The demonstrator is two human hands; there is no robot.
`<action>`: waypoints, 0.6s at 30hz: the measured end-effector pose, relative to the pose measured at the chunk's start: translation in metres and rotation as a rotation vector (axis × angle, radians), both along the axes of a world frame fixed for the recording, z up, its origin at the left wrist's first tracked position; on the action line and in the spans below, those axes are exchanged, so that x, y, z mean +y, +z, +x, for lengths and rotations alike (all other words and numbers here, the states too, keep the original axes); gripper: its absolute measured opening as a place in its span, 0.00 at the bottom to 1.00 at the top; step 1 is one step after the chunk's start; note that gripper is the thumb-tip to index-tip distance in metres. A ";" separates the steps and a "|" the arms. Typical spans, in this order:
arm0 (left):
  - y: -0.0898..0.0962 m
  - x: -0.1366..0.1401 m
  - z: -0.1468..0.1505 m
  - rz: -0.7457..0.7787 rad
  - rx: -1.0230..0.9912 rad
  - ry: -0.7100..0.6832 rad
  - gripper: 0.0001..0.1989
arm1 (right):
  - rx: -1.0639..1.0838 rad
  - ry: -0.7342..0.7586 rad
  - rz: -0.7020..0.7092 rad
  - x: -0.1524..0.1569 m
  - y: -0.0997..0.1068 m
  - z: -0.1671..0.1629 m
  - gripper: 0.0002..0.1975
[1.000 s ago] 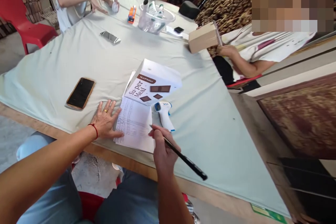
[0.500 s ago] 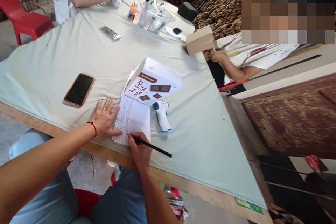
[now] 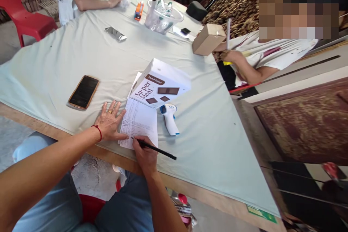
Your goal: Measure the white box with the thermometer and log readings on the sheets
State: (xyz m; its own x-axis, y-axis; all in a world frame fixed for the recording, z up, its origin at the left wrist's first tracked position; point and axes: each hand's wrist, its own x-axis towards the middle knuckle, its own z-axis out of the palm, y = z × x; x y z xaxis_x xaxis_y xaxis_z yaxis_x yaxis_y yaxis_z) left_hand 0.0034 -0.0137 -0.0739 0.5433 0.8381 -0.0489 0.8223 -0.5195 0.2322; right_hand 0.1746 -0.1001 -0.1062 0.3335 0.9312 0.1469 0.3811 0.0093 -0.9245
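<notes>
Right hand (image 3: 146, 154) pinches a slim black pen (image 3: 159, 149), apparently mid-writing.
Left hand (image 3: 110, 123) lies spread at its ten o'clock; white paper sheet (image 3: 143, 117), at twelve, already bears written rows; amount left unclear.

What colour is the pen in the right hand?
Black: the pen in the right hand shows best in the current head view.

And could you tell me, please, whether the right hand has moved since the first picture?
Yes: judged against the white thermometer, the right hand has moved left, further over the paper.
</notes>
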 end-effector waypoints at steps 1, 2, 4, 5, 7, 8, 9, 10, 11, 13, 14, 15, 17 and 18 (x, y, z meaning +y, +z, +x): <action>0.000 0.000 0.000 0.000 -0.003 0.000 0.53 | 0.002 0.000 0.002 0.000 0.000 0.000 0.08; 0.000 0.000 0.000 -0.001 -0.004 0.001 0.53 | 0.005 -0.001 0.004 0.000 0.000 0.000 0.08; -0.001 0.000 -0.001 -0.001 -0.006 0.000 0.53 | 0.009 0.000 0.004 0.000 0.000 -0.001 0.08; -0.001 0.000 -0.001 0.000 -0.008 0.000 0.53 | 0.009 0.002 0.002 0.000 0.000 0.000 0.08; -0.001 0.000 -0.001 0.006 -0.016 0.002 0.53 | 0.010 0.004 -0.003 -0.001 0.000 0.000 0.08; -0.002 0.000 -0.001 0.009 -0.021 0.002 0.53 | 0.010 0.004 -0.005 -0.001 0.000 0.000 0.07; -0.002 0.000 -0.001 0.011 -0.024 0.002 0.53 | 0.010 0.004 -0.006 -0.001 0.000 0.000 0.08; -0.002 0.000 -0.001 0.011 -0.023 0.002 0.53 | 0.010 0.002 -0.005 -0.001 0.000 0.000 0.08; -0.002 0.000 -0.001 0.009 -0.018 0.001 0.53 | 0.009 -0.002 -0.003 -0.001 0.000 0.000 0.08; -0.001 0.000 -0.001 0.004 -0.004 -0.001 0.53 | 0.007 -0.018 0.006 -0.001 -0.001 0.000 0.08; -0.001 0.000 -0.001 0.001 0.002 -0.001 0.53 | 0.006 -0.026 0.011 -0.001 -0.001 0.000 0.09; -0.001 0.000 -0.001 -0.003 0.005 -0.001 0.53 | 0.003 -0.030 0.015 -0.001 -0.001 0.000 0.09; -0.001 0.000 -0.001 -0.005 0.000 0.002 0.53 | -0.007 -0.025 0.016 0.000 -0.002 0.000 0.09; 0.000 0.001 -0.001 -0.003 -0.006 0.003 0.53 | -0.010 -0.021 0.015 0.000 -0.002 0.000 0.08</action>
